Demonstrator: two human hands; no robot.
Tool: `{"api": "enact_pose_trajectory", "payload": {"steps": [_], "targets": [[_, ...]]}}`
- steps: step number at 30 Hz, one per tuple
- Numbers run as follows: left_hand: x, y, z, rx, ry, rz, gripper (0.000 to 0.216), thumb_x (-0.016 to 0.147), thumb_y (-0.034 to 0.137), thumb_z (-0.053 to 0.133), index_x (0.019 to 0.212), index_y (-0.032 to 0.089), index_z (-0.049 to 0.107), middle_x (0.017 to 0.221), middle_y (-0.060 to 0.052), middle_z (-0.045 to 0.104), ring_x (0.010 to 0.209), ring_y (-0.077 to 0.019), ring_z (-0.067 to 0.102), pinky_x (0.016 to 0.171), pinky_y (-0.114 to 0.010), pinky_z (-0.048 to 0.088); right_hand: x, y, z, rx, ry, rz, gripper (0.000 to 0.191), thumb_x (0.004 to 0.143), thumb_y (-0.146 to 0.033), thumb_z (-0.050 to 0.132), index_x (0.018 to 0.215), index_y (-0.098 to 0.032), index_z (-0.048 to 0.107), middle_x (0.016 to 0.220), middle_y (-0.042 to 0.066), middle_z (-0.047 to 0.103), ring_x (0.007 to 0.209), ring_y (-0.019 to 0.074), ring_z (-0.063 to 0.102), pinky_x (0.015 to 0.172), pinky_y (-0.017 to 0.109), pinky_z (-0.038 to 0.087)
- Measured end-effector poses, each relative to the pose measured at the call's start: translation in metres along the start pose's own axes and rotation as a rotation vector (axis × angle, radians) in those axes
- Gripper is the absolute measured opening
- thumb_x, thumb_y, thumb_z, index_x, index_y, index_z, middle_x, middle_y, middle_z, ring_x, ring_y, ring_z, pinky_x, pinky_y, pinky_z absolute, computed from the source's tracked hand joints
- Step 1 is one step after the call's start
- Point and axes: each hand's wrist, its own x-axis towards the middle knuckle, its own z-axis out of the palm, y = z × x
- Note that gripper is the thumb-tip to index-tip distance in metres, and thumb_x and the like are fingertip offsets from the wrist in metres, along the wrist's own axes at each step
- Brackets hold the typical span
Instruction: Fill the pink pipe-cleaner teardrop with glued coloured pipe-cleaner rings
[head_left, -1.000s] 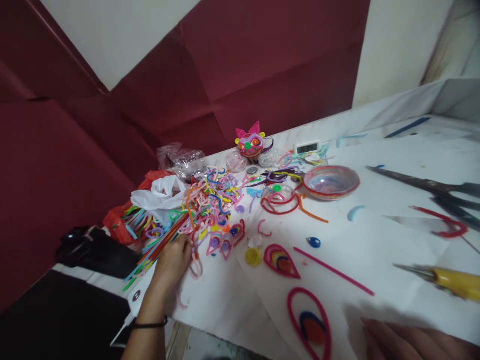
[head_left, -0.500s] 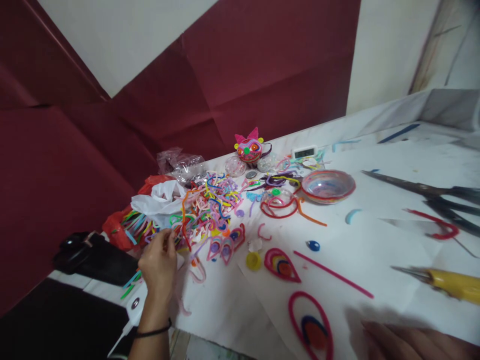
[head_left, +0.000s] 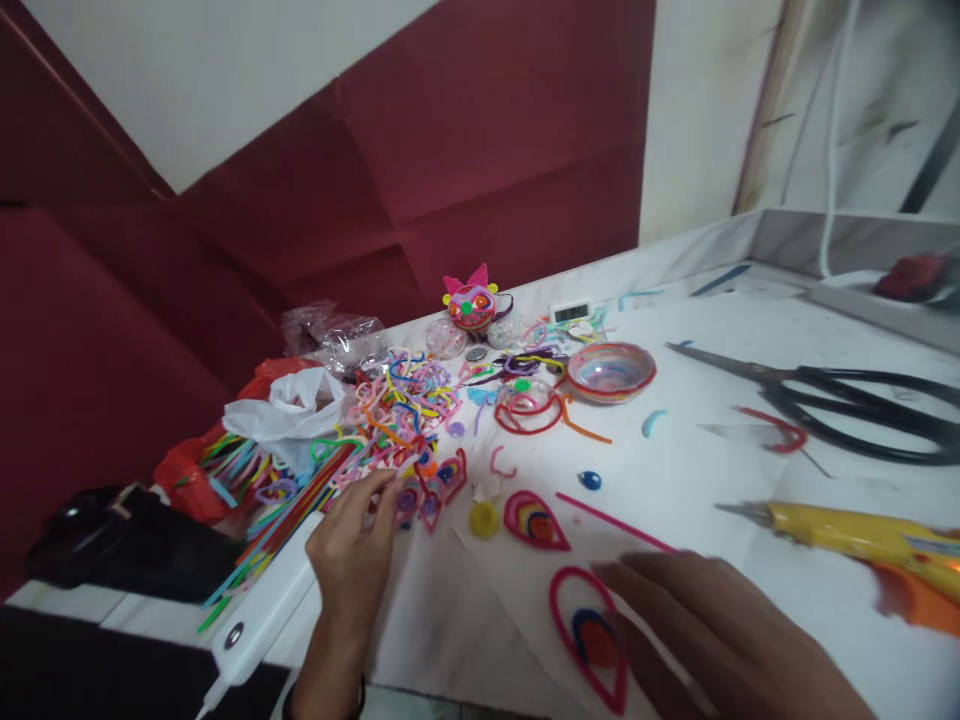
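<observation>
My left hand (head_left: 352,555) lies at the near edge of a heap of coloured pipe cleaners (head_left: 390,410), fingers stretched toward small teardrop shapes (head_left: 431,490). I cannot see anything held in it. My right hand (head_left: 720,640) lies flat and open on the white table (head_left: 712,470), fingers pointing left, tips beside a pink teardrop shape with a blue and orange core (head_left: 592,640). A smaller pink teardrop (head_left: 534,520) and a straight pink pipe cleaner (head_left: 611,520) lie just beyond.
Black scissors (head_left: 847,400) and a yellow glue gun (head_left: 862,535) lie at the right. A striped bowl (head_left: 609,370), a pink-eared ball figure (head_left: 471,300), a small digital clock (head_left: 571,312), plastic bags (head_left: 285,405) and a black object (head_left: 112,540) are also there.
The view has swung right. My left hand came down from the pile to its near edge and spread its fingers. My right hand slid forward and left into view.
</observation>
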Motion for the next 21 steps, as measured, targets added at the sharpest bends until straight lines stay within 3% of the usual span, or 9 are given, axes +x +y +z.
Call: {"api": "enact_pose_trajectory", "payload": {"steps": [4, 5, 9, 13, 21], "targets": [[0.004, 0.009, 0.001, -0.064, -0.013, 0.063, 0.012, 0.09, 0.025, 0.067, 0.089, 0.014, 0.07, 0.077, -0.003, 0.073, 0.06, -0.0108, 0.065, 0.064, -0.02, 0.051, 0.078, -0.018, 0.005, 0.042, -0.177, 0.12, 0.03, 0.084, -0.003, 0.047, 0.108, -0.017, 0.058, 0.095, 0.007, 0.065, 0.077, 0.0211, 0.06, 0.067, 0.034, 0.047], [0.005, 0.011, 0.001, -0.079, -0.017, 0.078, 0.012, 0.09, 0.025, 0.066, 0.089, 0.014, 0.07, 0.076, -0.003, 0.073, 0.059, -0.0106, 0.065, 0.064, -0.02, 0.051, 0.095, -0.02, 0.01, 0.048, -0.28, 0.11, 0.033, 0.083, -0.002, 0.048, 0.112, -0.016, 0.057, 0.1, 0.009, 0.063, 0.08, 0.0224, 0.06, 0.067, 0.035, 0.047], [0.006, 0.011, 0.003, -0.115, -0.019, 0.126, 0.01, 0.091, 0.024, 0.066, 0.09, 0.015, 0.069, 0.077, -0.002, 0.074, 0.06, -0.0109, 0.067, 0.064, -0.02, 0.052, 0.143, -0.017, 0.036, 0.068, -0.376, 0.03, 0.02, 0.09, -0.013, 0.051, 0.108, -0.018, 0.059, 0.1, 0.007, 0.062, 0.078, 0.0194, 0.061, 0.061, 0.031, 0.046], [0.001, 0.004, 0.005, -0.122, -0.01, 0.125, 0.016, 0.093, 0.026, 0.061, 0.089, 0.013, 0.069, 0.076, -0.004, 0.075, 0.06, -0.0122, 0.069, 0.063, -0.02, 0.053, 0.163, -0.01, 0.055, 0.098, -0.486, -0.022, 0.009, 0.094, -0.02, 0.056, 0.095, -0.016, 0.064, 0.093, 0.002, 0.064, 0.083, 0.0155, 0.063, 0.072, 0.031, 0.052], [-0.003, -0.003, 0.007, -0.176, -0.1, 0.112, 0.018, 0.097, 0.021, 0.053, 0.096, 0.012, 0.069, 0.088, -0.008, 0.076, 0.082, -0.0155, 0.073, 0.08, -0.023, 0.055, 0.164, -0.011, 0.064, 0.139, -0.547, 0.089, 0.02, 0.095, -0.032, 0.059, 0.104, -0.015, 0.062, 0.098, 0.003, 0.066, 0.085, 0.0158, 0.065, 0.076, 0.036, 0.055]]}}
